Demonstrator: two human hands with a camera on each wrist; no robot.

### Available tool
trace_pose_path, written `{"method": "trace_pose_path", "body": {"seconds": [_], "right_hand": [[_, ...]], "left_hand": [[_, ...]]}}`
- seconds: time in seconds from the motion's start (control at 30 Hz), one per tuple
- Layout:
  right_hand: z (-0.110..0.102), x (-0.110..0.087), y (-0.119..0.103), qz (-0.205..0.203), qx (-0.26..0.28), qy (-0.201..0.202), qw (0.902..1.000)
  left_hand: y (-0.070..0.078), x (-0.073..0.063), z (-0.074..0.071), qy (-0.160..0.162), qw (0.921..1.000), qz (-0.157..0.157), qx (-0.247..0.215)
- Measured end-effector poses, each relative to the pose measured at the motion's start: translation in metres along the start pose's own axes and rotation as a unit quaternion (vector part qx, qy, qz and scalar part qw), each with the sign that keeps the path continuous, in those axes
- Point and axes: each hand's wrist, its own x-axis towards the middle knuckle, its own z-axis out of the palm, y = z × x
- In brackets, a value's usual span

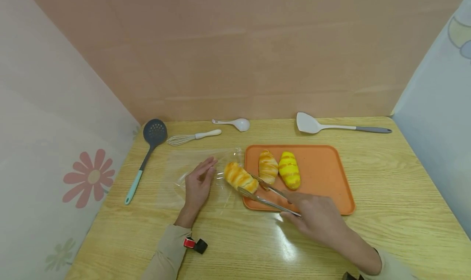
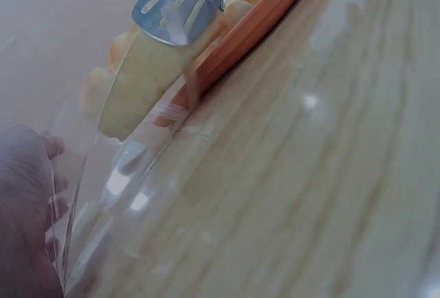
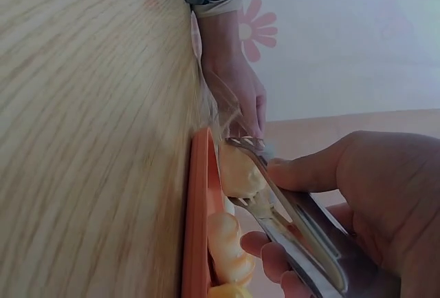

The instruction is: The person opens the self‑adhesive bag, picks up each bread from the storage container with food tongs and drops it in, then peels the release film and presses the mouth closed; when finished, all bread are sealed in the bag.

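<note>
My left hand (image 1: 198,186) holds the upper film of a clear plastic bag (image 1: 222,198), lifting it at the mouth. In the left wrist view its fingers curl at the film's edge. My right hand (image 1: 318,218) grips metal tongs (image 1: 263,201), whose slotted ends clasp a golden bread roll (image 1: 238,175). The roll's far end lies at the bag's mouth, and its near end overlaps the left edge of an orange tray (image 1: 324,178). On that tray lie a brown bread roll with white stripes (image 1: 268,165) and a yellow bread roll (image 1: 290,171), side by side.
A slotted skimmer (image 1: 155,132) lies at the left, beside a whisk (image 1: 184,139). Along the back wall are a small white ladle (image 1: 241,124) and a white spatula (image 1: 308,123) with a grey handle. Walls enclose the wooden table (image 1: 235,247) at the back and sides.
</note>
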Motion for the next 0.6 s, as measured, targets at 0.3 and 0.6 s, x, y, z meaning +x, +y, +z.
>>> {"method": "trace_pose_path", "body": {"seconds": [0.3,0.6], "right_hand": [[0.002,0.013,-0.011,-0.033,-0.016,-0.01,0.9993],[0.001,0.029,-0.008,-0.041,-0.026,-0.022,0.9986]], "left_hand": [[-0.001,-0.003,0.0,-0.006,1.0,0.002,-0.004],[0.006,-0.006,0.004,-0.011,0.9999,0.009,0.001]]}}
